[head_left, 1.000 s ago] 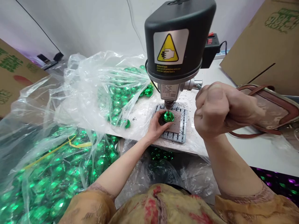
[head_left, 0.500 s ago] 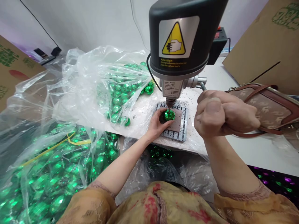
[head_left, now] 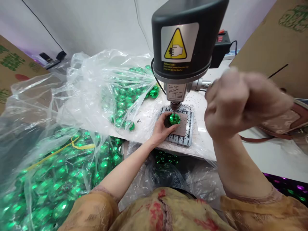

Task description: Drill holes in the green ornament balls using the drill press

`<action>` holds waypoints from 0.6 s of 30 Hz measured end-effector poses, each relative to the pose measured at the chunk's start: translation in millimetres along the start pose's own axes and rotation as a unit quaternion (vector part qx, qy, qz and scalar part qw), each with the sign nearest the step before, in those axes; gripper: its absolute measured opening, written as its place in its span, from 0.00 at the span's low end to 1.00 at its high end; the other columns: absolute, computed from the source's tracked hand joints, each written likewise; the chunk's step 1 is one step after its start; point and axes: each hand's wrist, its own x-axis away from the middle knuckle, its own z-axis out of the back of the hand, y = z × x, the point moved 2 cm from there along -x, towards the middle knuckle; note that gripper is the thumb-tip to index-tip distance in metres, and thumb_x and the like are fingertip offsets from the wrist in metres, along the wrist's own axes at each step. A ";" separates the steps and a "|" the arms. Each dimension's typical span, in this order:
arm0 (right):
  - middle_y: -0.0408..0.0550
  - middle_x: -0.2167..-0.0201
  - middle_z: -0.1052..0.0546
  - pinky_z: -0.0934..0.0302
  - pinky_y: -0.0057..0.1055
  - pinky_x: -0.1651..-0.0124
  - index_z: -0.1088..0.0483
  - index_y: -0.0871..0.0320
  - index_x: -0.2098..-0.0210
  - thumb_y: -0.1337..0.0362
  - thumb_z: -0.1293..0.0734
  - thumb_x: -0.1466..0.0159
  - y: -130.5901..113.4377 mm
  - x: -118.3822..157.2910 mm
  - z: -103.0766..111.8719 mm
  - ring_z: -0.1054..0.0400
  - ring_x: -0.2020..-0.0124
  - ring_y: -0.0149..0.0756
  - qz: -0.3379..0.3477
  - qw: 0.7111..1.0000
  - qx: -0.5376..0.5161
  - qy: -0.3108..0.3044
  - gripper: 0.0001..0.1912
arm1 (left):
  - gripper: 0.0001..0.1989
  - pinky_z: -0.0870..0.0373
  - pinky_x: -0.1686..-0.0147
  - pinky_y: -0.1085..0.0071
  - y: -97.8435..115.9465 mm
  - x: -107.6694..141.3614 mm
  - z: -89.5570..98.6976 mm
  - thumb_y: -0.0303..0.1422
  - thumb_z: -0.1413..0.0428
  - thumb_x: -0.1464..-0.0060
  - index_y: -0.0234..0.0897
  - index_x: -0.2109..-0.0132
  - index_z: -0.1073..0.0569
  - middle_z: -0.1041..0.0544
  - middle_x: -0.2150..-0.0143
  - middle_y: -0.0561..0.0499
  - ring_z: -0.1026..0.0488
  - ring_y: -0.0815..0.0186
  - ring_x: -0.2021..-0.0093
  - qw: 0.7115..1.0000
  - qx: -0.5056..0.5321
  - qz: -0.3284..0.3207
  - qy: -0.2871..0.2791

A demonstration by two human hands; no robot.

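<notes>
My left hand (head_left: 163,128) is closed around a shiny green faceted ball (head_left: 174,119), its thumb and fingers pressing the sides. The ball rests on a brown square pad (head_left: 181,126) atop the slotted metal base plate (head_left: 190,134). Right above it, the chuck (head_left: 175,105) of a black-headed drill press (head_left: 183,41) points down, and its bit appears to meet the ball's top. My right hand (head_left: 240,99), blurred by motion, makes a fist around the press's feed handle (head_left: 203,84); most of that handle is hidden behind the fist.
Clear plastic bags (head_left: 84,93) of green balls spread over the left of the white table (head_left: 260,157) and below it. Dark shavings litter the area around the base. A patterned handbag (head_left: 284,118) and a cardboard box (head_left: 269,41) stand at right, another box (head_left: 14,73) at left.
My right fist has swung up and to the right, nearer the camera. My left hand and the green ball have stayed in place. The view has shifted slightly.
</notes>
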 end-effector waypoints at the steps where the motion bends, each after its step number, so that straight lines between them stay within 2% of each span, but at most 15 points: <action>1: 0.38 0.83 0.51 0.57 0.33 0.73 0.55 0.55 0.81 0.65 0.39 0.32 -5.6 -9.5 -1.3 0.50 0.82 0.24 -0.004 0.999 -0.011 0.053 0.25 | 0.26 0.29 0.44 0.59 2.2 0.3 0.0 0.40 0.34 0.48 0.40 0.45 0.32 0.24 0.47 0.44 0.26 0.58 0.45 1.000 -0.007 0.000 0.009; 2: 0.38 0.84 0.49 0.56 0.33 0.73 0.53 0.54 0.81 0.62 0.37 0.33 -8.9 -18.2 -2.4 0.49 0.82 0.24 -0.017 0.994 -0.037 0.106 0.25 | 0.25 0.28 0.44 0.59 5.4 1.6 0.5 0.39 0.34 0.48 0.40 0.45 0.31 0.24 0.48 0.45 0.25 0.58 0.46 1.000 -0.020 -0.002 0.023; 3: 0.38 0.85 0.46 0.55 0.33 0.72 0.51 0.54 0.81 0.60 0.36 0.33 -10.5 -25.7 -4.1 0.49 0.82 0.24 -0.026 0.990 -0.057 0.127 0.24 | 0.25 0.28 0.46 0.59 9.6 4.2 1.7 0.39 0.34 0.48 0.39 0.46 0.31 0.24 0.49 0.45 0.25 0.58 0.47 0.998 -0.041 -0.007 0.041; 5: 0.39 0.84 0.44 0.54 0.32 0.71 0.51 0.54 0.80 0.54 0.36 0.34 -9.7 -35.9 -6.5 0.48 0.81 0.24 -0.034 0.992 -0.060 0.109 0.25 | 0.23 0.27 0.49 0.61 20.6 15.1 6.3 0.39 0.35 0.47 0.39 0.47 0.30 0.24 0.53 0.46 0.25 0.59 0.51 0.992 -0.096 -0.038 0.072; 7: 0.40 0.83 0.42 0.52 0.31 0.70 0.50 0.55 0.80 0.50 0.37 0.34 -6.0 -39.0 -5.0 0.48 0.80 0.23 -0.040 0.995 -0.053 0.080 0.25 | 0.21 0.27 0.54 0.64 32.0 34.7 12.0 0.40 0.36 0.45 0.39 0.47 0.29 0.25 0.55 0.46 0.25 0.61 0.53 0.982 -0.146 -0.103 0.054; 9: 0.40 0.82 0.42 0.52 0.30 0.70 0.50 0.56 0.80 0.49 0.37 0.35 -3.2 -37.9 -1.4 0.48 0.79 0.22 -0.046 0.995 -0.052 0.065 0.26 | 0.21 0.28 0.57 0.68 40.5 62.4 16.9 0.42 0.38 0.43 0.40 0.46 0.29 0.26 0.54 0.46 0.26 0.62 0.56 0.958 -0.197 -0.206 -0.026; 10: 0.40 0.82 0.42 0.52 0.30 0.70 0.49 0.56 0.80 0.48 0.37 0.35 -2.7 -36.9 0.2 0.49 0.79 0.22 -0.048 0.995 -0.055 0.062 0.26 | 0.20 0.28 0.59 0.68 42.5 78.2 18.6 0.42 0.39 0.42 0.41 0.45 0.29 0.26 0.54 0.45 0.26 0.63 0.57 0.932 -0.234 -0.264 -0.082; 12: 0.39 0.82 0.43 0.53 0.30 0.70 0.48 0.56 0.79 0.48 0.36 0.35 -2.8 -35.4 0.9 0.49 0.79 0.22 -0.058 0.995 -0.064 0.056 0.25 | 0.20 0.30 0.59 0.67 40.4 108.6 21.3 0.39 0.42 0.39 0.44 0.41 0.30 0.26 0.51 0.43 0.27 0.63 0.60 0.854 -0.330 -0.347 -0.204; 13: 0.39 0.82 0.43 0.54 0.30 0.71 0.48 0.55 0.78 0.48 0.36 0.36 -2.8 -35.2 -0.1 0.49 0.79 0.23 -0.065 0.994 -0.071 0.057 0.24 | 0.21 0.30 0.58 0.65 36.8 120.6 23.1 0.37 0.43 0.39 0.45 0.39 0.31 0.26 0.49 0.42 0.27 0.63 0.60 0.816 -0.372 -0.360 -0.256; 14: 0.39 0.82 0.43 0.54 0.31 0.71 0.48 0.55 0.78 0.49 0.35 0.36 -2.5 -35.3 -1.7 0.49 0.80 0.23 -0.071 0.992 -0.078 0.066 0.24 | 0.22 0.30 0.57 0.64 32.5 129.1 25.6 0.37 0.43 0.38 0.46 0.38 0.32 0.26 0.46 0.41 0.27 0.62 0.60 0.792 -0.400 -0.359 -0.290; 15: 0.38 0.83 0.44 0.56 0.31 0.71 0.48 0.55 0.78 0.50 0.34 0.36 -1.8 -35.6 -3.5 0.49 0.81 0.23 -0.071 0.990 -0.088 0.088 0.24 | 0.22 0.30 0.57 0.64 28.4 133.4 28.9 0.38 0.44 0.38 0.46 0.38 0.32 0.26 0.45 0.41 0.27 0.62 0.59 0.785 -0.410 -0.351 -0.304; 16: 0.38 0.84 0.45 0.57 0.32 0.72 0.48 0.54 0.79 0.50 0.33 0.37 -0.6 -36.2 -5.6 0.50 0.82 0.23 -0.068 0.987 -0.098 0.109 0.24 | 0.21 0.29 0.58 0.64 25.3 133.5 33.0 0.40 0.44 0.38 0.45 0.40 0.31 0.25 0.45 0.41 0.27 0.62 0.59 0.794 -0.402 -0.344 -0.298; 18: 0.37 0.85 0.48 0.61 0.34 0.74 0.50 0.54 0.81 0.50 0.31 0.39 2.8 -37.3 -9.4 0.54 0.85 0.22 -0.043 0.980 -0.119 0.156 0.27 | 0.16 0.28 0.59 0.65 22.0 120.9 44.5 0.41 0.47 0.36 0.44 0.43 0.29 0.23 0.49 0.43 0.26 0.62 0.59 0.841 -0.364 -0.325 -0.233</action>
